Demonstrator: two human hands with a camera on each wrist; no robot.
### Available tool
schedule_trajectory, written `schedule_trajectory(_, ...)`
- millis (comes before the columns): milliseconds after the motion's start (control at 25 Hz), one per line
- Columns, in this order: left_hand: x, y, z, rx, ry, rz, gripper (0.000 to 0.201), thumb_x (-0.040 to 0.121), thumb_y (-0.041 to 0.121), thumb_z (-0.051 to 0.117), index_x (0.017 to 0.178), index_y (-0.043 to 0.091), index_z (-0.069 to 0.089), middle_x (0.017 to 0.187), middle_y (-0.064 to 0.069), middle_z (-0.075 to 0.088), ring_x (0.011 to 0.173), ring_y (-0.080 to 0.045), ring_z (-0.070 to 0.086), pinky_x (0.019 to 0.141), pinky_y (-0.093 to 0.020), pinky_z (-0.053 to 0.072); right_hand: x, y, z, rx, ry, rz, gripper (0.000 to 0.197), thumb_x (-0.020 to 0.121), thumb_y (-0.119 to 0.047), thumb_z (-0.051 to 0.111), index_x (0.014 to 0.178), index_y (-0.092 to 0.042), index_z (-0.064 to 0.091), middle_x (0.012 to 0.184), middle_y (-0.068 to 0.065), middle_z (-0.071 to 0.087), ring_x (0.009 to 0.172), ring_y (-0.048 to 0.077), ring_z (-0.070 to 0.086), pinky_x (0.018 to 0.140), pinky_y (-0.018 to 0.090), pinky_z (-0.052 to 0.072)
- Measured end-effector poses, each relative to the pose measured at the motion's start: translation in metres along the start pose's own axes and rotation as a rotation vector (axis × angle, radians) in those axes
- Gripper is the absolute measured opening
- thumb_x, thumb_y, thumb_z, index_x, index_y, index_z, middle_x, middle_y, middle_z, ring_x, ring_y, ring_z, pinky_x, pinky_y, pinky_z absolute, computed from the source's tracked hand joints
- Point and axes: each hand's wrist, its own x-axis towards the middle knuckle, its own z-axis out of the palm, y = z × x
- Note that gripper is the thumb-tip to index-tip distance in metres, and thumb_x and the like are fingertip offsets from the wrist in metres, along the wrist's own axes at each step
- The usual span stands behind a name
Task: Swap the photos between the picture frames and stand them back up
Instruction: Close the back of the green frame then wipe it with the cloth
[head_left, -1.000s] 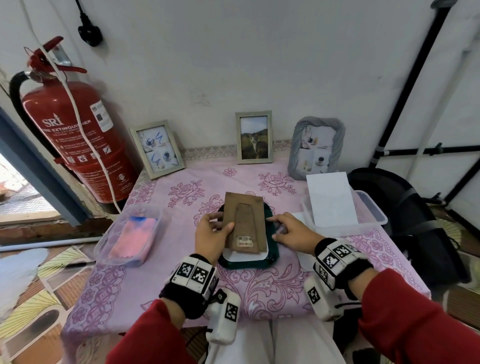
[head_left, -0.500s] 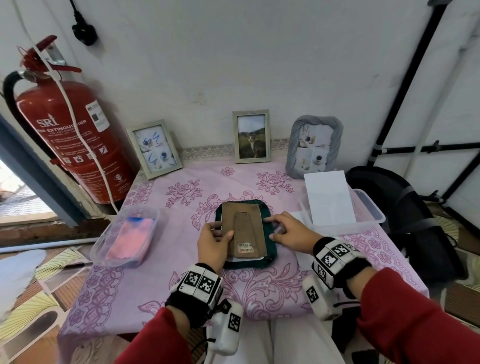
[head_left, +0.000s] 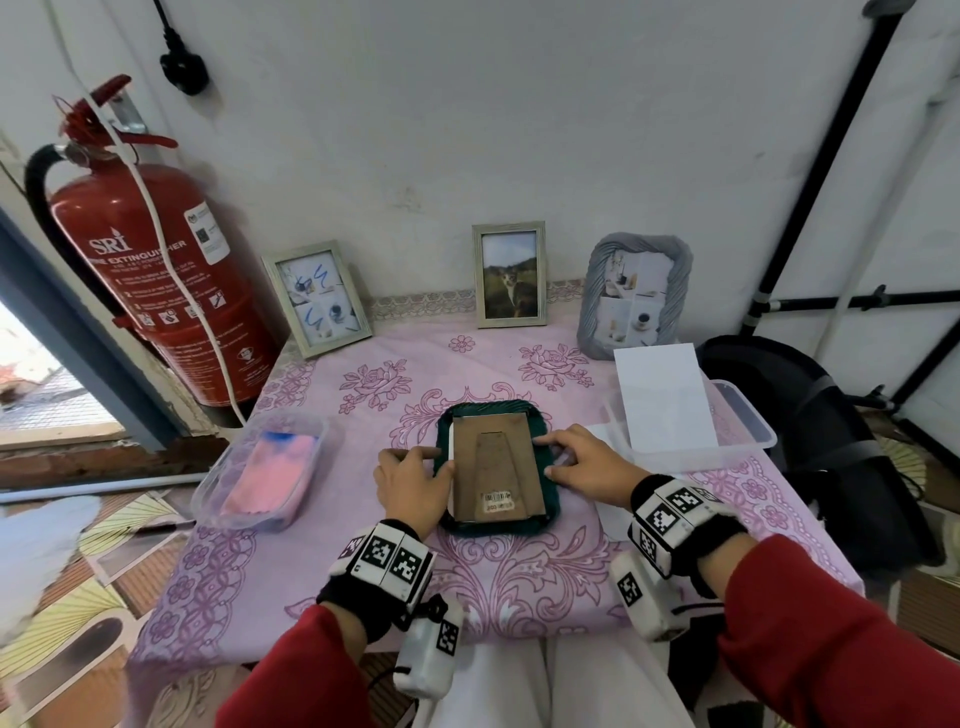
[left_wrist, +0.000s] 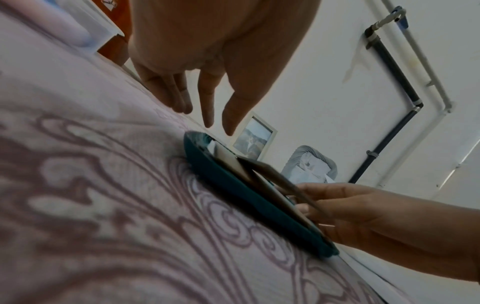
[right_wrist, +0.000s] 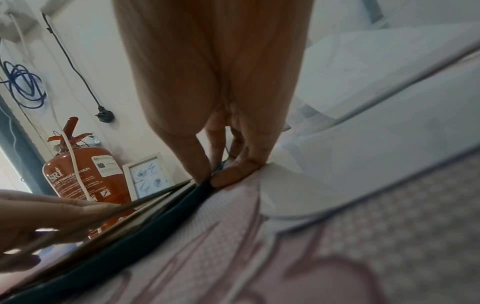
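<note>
four picture frames: three standing (head_left: 315, 299) (head_left: 510, 275) (head_left: 635, 296), one green one lying flat (head_left: 549, 486). two clear plastic boxes (head_left: 260, 467) (head_left: 748, 421). one red fire extinguisher (head_left: 156, 270). two hands (head_left: 410, 480) (head_left: 587, 462). one table (head_left: 519, 571).

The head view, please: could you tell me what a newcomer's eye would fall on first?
Probably the red fire extinguisher against the wall at far left. Next, the dark green frame lying face down mid-table, its brown backing board up, with the left hand and right hand at its sides.
</note>
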Motion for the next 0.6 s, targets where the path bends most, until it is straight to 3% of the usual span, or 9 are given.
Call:
schedule_trajectory(80,0.0015,-0.0035,0.0,0.03,-0.069,0.002,0.031,0.088,0.03,0.059,0.116,0.018,0.062,0.127,-0.013,0.039,0.124,-0.029,0.033,0.105,-0.034,0.029,0.0007,-0.0002,0.0007,0.046,-0.008,0.027,0.041,0.089,-0.011,0.058,0.129,-0.009,0.051,0.106,0.006,0.037,0.096,0.016,0.046,0.092,0.025,0.042)
schedule_trajectory(200,0.0011,-0.0079,0.0024,0.001,-0.132,0.053,0.034,0.086,0.029,0.061,0.118,0.017,0.062,0.123,-0.014,0.046,0.122,-0.028,0.037,0.106,-0.033,0.033,0.0006,0.0023,0.0001,-0.005,-0.049,0.019,0.054,0.082,-0.015,0.068,0.132,-0.013,0.046,0.109,0.005,0.036,0.095,0.014,0.047,0.088,0.018,0.037)
schedule_trajectory(320,0.0011,-0.0092,0.0037,-0.088,-0.148,0.078,0.038,0.082,0.022,0.067,0.118,0.011,0.061,0.12,-0.015,0.045,0.114,-0.03,0.049,0.105,-0.038,0.039,-0.0002,0.0042,-0.0003,-0.027,-0.055,0.001,0.062,0.079,-0.017,0.072,0.134,-0.013,0.044,0.109,0.004,0.035,0.093,0.015,0.048,0.09,0.02,0.04)
schedule_trajectory(480,0.0055,-0.0099,0.0003,-0.203,-0.187,0.087,0.038,0.078,0.011,0.073,0.113,0.001,0.061,0.118,-0.023,0.052,0.102,-0.033,0.056,0.096,-0.04,0.048,-0.0002,0.0024,0.0014,-0.053,-0.042,-0.008,0.062,0.079,-0.017,0.072,0.134,-0.013,0.044,0.108,0.004,0.034,0.09,0.014,0.048,0.092,0.02,0.04)
schedule_trajectory(600,0.0041,-0.0111,-0.0004,-0.259,-0.185,0.096,0.035,0.076,0.007,0.074,0.107,-0.005,0.062,0.103,-0.022,0.057,0.087,-0.024,0.053,0.083,-0.034,0.05,-0.0011,0.0005,0.0009,-0.051,-0.047,-0.004,0.061,0.08,-0.016,0.071,0.134,-0.013,0.043,0.109,0.004,0.033,0.091,0.015,0.047,0.094,0.022,0.041)
